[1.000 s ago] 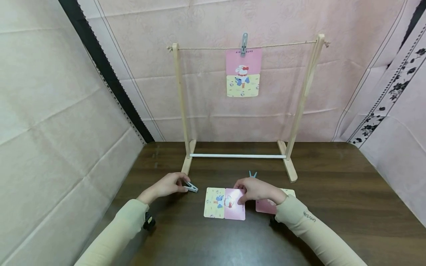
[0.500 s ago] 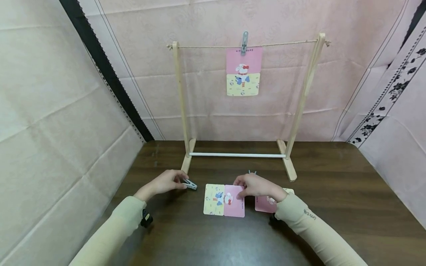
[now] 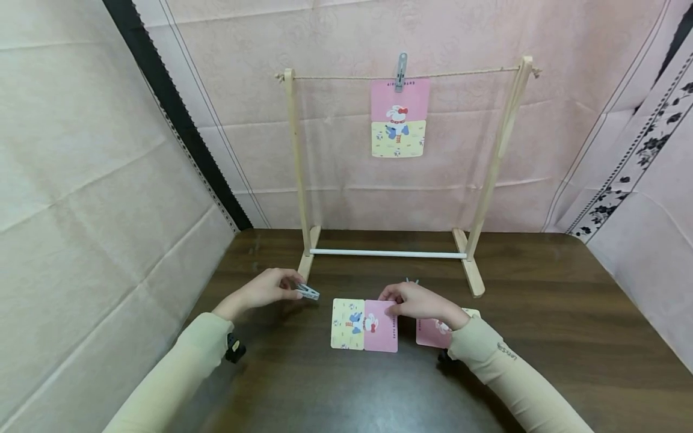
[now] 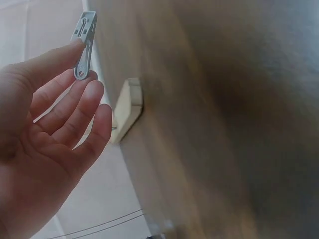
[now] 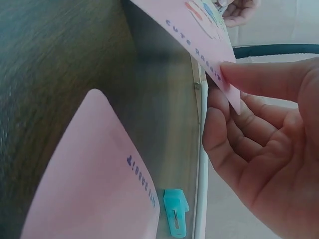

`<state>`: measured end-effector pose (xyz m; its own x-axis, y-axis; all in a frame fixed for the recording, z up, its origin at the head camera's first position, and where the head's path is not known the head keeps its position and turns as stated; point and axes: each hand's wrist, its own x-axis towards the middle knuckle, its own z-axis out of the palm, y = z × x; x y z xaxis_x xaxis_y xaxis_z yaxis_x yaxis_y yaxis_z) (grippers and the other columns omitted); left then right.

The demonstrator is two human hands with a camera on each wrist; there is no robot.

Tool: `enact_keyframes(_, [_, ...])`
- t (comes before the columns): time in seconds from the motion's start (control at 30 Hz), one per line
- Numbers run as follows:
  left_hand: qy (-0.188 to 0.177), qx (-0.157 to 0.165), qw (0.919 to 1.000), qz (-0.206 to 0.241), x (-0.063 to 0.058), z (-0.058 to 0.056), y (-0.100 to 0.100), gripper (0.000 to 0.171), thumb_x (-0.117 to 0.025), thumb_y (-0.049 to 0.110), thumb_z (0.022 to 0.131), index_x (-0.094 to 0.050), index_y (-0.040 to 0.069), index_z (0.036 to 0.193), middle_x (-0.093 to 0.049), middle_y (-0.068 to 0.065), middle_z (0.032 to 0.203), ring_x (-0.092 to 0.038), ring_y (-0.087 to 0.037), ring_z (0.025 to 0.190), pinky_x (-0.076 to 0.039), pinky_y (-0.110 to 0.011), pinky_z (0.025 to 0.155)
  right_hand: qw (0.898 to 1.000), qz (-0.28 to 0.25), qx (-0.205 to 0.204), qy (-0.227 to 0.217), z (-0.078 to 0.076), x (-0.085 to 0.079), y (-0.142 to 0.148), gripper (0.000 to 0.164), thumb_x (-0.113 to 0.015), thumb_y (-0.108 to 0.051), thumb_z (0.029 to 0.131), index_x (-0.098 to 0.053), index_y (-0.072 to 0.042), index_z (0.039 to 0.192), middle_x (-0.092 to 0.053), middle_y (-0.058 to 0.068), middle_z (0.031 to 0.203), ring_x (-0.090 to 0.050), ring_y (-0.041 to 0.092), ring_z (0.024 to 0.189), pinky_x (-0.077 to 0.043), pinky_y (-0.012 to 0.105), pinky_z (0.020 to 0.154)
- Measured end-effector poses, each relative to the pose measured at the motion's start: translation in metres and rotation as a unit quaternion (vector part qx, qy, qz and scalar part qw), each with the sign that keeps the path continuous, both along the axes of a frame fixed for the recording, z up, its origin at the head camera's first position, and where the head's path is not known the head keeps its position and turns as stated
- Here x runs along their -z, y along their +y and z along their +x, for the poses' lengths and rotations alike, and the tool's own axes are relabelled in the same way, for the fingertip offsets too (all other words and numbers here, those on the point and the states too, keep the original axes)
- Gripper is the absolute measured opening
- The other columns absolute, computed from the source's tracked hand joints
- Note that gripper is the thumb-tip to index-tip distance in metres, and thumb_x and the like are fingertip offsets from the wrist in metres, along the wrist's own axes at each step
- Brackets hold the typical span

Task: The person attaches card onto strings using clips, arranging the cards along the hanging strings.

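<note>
My left hand [image 3: 265,288] pinches a grey clothespin [image 4: 85,42] between thumb and fingertips, near the left foot of a wooden frame. The right hand [image 3: 415,300] holds a pink and yellow rabbit card [image 3: 349,331] by its pink end, thumb on the printed face. In the right wrist view this card [image 5: 199,30] slants up off the table. A second pink card [image 5: 99,174] lies on the table, partly hidden under the right forearm in the head view. Beyond it lies a blue clothespin [image 5: 175,214], mostly hidden by the right hand in the head view.
The wooden frame [image 3: 298,150] stands at the back of the brown table [image 3: 325,397], with a rope [image 3: 335,77] across its top and a white bar [image 3: 387,254] low down. A grey clothespin [image 3: 401,72] holds a similar card [image 3: 397,135] on the rope.
The left hand has moved a little away from me and to the left with its clothespin. The right hand has shifted the card slightly away from me, its grip unchanged.
</note>
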<state>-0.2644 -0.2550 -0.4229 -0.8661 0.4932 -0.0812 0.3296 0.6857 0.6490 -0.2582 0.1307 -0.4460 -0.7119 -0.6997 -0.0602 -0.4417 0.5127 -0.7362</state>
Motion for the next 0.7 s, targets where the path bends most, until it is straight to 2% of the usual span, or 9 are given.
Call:
enact_keyframes(0.13, [0.013, 0.001, 0.9999, 0.002, -0.007, -0.001, 0.000, 0.029, -0.074, 0.024, 0.093, -0.069, 0.010, 0.118, -0.068, 0.002, 0.090, -0.058, -0.018, 0.077, -0.049, -0.033, 0.064, 0.999, -0.022, 0.014, -0.029, 0.001, -0.003, 0.002, 0.023, -0.067, -0.011, 0.094, -0.066, -0.003, 0.115, -0.070, -0.001, 0.096, -0.063, 0.013, 0.084, -0.052, 0.032, 0.075])
enact_keyframes(0.27, [0.026, 0.001, 0.9997, 0.000, -0.015, -0.002, 0.000, 0.029, -0.074, 0.027, 0.093, -0.069, 0.012, 0.117, -0.068, 0.001, 0.089, -0.059, -0.018, 0.077, -0.048, -0.034, 0.065, 0.998, -0.038, 0.029, -0.047, 0.001, -0.005, 0.007, 0.021, -0.067, -0.011, 0.093, -0.066, -0.004, 0.113, -0.069, 0.001, 0.094, -0.062, 0.017, 0.082, -0.053, 0.036, 0.072])
enact_keyframes(0.57, [0.039, -0.005, 0.9992, -0.010, -0.033, -0.005, 0.000, 0.033, -0.076, 0.025, 0.092, -0.069, 0.010, 0.120, -0.070, 0.003, 0.091, -0.061, -0.017, 0.079, -0.050, -0.034, 0.069, 0.996, -0.058, 0.035, -0.053, 0.000, -0.006, 0.015, 0.020, -0.066, -0.010, 0.094, -0.064, -0.002, 0.112, -0.067, 0.004, 0.089, -0.061, 0.024, 0.079, -0.053, 0.045, 0.073])
enact_keyframes(0.7, [0.043, 0.001, 0.9990, -0.009, -0.043, -0.005, 0.001, 0.034, -0.074, 0.025, 0.094, -0.068, 0.008, 0.122, -0.070, 0.002, 0.091, -0.063, -0.019, 0.080, -0.051, -0.036, 0.069, 0.996, -0.064, 0.039, -0.046, 0.001, -0.008, 0.015, 0.018, -0.066, -0.008, 0.093, -0.064, -0.003, 0.110, -0.066, 0.003, 0.086, -0.060, 0.024, 0.077, -0.053, 0.044, 0.070])
